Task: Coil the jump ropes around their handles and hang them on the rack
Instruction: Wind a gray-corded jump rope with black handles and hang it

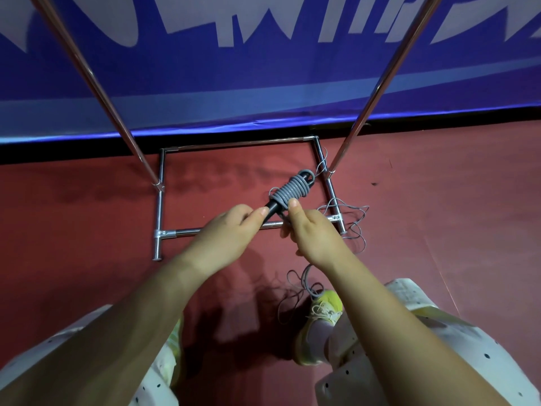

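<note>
There, on the left, one slanting chrome pole [96, 83] of the rack came down to a rectangular metal base frame [159, 206] lying on the red floor [73, 230]. Just right of that, the person's left hand [225, 230] was curled around the near end of the black handles [272, 208], thumb and fingertips pinching them. The grey jump rope [292, 190] was wound in tight turns around the far part of those handles, held above the middle of the frame. The right hand [310, 230] gripped the rope just beside the coil, thumb pointing up against it. Loose rope [348, 218] trailed over the frame's right bar and down onto the floor near a yellow shoe [325, 315]. Farther right rose the second pole [389, 74], with a blue banner [263, 68] behind.
</note>
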Demonstrator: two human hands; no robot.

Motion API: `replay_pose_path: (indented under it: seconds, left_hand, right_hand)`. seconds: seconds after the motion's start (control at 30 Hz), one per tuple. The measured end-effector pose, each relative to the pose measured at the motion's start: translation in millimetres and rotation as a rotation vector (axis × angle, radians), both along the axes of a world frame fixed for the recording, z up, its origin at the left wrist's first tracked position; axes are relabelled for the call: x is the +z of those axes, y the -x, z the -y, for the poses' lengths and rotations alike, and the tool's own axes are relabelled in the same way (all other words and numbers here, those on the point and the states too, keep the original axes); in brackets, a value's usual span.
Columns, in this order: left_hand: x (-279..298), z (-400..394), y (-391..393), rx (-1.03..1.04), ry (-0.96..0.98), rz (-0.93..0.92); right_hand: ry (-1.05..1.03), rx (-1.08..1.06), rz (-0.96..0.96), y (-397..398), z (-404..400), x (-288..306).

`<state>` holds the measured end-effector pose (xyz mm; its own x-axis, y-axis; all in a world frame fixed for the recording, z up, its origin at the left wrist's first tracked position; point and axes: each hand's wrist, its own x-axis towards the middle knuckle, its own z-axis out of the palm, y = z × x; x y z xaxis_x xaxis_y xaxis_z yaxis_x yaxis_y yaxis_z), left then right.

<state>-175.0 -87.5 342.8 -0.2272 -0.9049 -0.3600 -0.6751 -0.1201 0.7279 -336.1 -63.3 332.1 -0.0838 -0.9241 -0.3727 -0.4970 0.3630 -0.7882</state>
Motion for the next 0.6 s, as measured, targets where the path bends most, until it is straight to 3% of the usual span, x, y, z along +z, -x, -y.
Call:
replay_pose_path:
  seconds: [0.17,0.3,0.37,0.5,0.6]
  left_hand:
    - [-3,2,-3,-0.04,0.015,0.036]
    - [-6,8,-8,-0.019,-0.116,-0.079]
    - [-3,8,-8,-0.028,-0.269,-0.246]
    - [7,5,-10,-0.036,-0.813,-0.578]
    - [9,0,-8,-0.046,-0.984,-0.78]
  right_hand:
    - [-0.038,0.0,0.104,-2,-2,2]
    - [-0.016,0.006,0.133,-3,-1,8]
    - [0.023,0.01,0.159,-4,-1,7]
    - [0.072,-0.016,0.235,-6,-3,11]
    - [0.09,-0.102,0.382,-7,-4,18]
